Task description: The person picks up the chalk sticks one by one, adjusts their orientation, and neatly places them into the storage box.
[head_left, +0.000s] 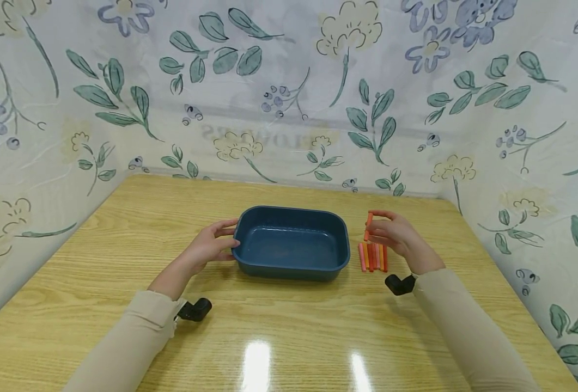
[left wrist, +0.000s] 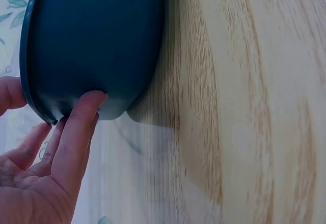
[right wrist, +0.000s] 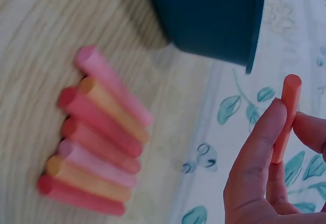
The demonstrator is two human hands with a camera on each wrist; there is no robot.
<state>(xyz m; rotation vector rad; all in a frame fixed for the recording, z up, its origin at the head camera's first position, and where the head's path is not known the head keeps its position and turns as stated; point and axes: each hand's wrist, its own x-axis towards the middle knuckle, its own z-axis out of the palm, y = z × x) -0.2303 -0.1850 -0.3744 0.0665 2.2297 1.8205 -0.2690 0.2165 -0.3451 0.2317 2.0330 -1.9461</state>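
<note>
Right hand holding orange chalk stick; left hand gripping blue bin.
My right hand (head_left: 397,235) pinches the orange chalk stick (right wrist: 288,117) between thumb and fingertips, a narrow grip, with the stick raised to the right of the blue bin (head_left: 289,273). My left hand (head_left: 207,246) grips the bin's left end, thumb at the rim, fingers against the outer wall. Both forearms extend forward. Seven chalk sticks (head_left: 371,257) in red, pink and orange lie side by side on the wood-grain table (head_left: 308,321), just beside the bin. The bin's right wall stands between stick and interior; floral cloth (head_left: 289,155) rises behind.
</note>
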